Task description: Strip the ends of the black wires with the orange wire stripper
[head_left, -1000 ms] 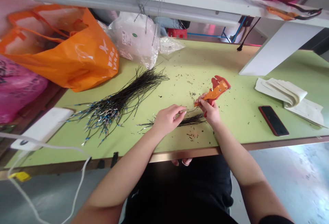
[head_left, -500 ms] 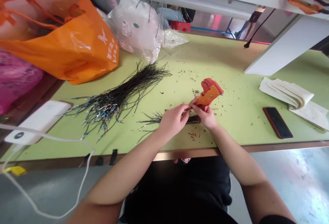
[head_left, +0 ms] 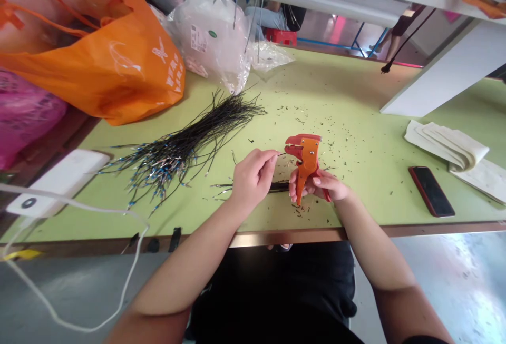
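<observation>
My left hand (head_left: 254, 176) pinches a thin black wire (head_left: 281, 154) whose end points at the jaws of a red and orange wire stripper (head_left: 307, 162). Wrapped round the stripper's handles is my right hand (head_left: 321, 185), with the jaws facing left. Beneath both hands lies a small bunch of black wires (head_left: 279, 187), partly hidden by them. A larger bundle of black wires (head_left: 197, 136) with blue and silver ends rests to the left on the green table (head_left: 348, 91). Small dark scraps (head_left: 300, 211) are scattered around the stripper.
An orange bag (head_left: 130, 59), a clear plastic bag (head_left: 217, 38) and a white power device (head_left: 59, 180) stand at the left. At the right are a phone (head_left: 431, 191), folded cloth (head_left: 454, 144) and a white upright panel (head_left: 438, 75). People are partly visible beyond.
The stripper has turned so its jaws face left, and my right hand now grips its handles. My hands have moved apart, my left hand slightly up and left, with a wire in its fingers.
</observation>
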Demonstrator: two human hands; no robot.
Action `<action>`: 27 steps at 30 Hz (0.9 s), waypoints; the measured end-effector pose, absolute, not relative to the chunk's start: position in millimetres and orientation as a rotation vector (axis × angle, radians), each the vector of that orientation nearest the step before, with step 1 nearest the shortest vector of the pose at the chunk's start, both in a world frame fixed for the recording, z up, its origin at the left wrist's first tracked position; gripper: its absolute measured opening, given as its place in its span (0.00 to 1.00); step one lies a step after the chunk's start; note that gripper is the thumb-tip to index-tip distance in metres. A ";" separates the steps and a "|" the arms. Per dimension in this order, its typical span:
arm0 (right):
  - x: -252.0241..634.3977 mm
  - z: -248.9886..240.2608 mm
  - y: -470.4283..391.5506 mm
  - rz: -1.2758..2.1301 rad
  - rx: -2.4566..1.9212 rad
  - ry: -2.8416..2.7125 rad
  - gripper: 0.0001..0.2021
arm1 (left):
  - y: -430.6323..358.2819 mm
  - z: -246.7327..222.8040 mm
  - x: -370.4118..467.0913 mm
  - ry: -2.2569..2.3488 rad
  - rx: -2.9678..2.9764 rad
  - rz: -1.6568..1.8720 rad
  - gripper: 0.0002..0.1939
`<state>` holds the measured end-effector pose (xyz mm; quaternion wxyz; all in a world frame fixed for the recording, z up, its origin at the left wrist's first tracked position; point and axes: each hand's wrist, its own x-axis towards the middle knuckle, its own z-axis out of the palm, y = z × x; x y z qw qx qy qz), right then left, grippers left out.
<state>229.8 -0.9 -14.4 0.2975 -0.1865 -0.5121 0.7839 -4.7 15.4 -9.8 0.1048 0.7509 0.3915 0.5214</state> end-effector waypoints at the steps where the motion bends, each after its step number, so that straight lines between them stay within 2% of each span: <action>1: 230.5 -14.6 -0.6 2.105 -0.493 -1.369 0.23 | 15.9 -9.4 -5.0 1.170 2.217 1.541 0.11; 6: 233.9 -17.4 -0.8 2.168 -0.509 -1.333 0.25 | 17.9 -9.7 -6.0 1.162 2.285 1.527 0.10; 27: 229.1 -18.1 -1.8 2.070 -0.673 -1.353 0.18 | 21.2 -14.5 -7.5 1.279 2.456 1.506 0.11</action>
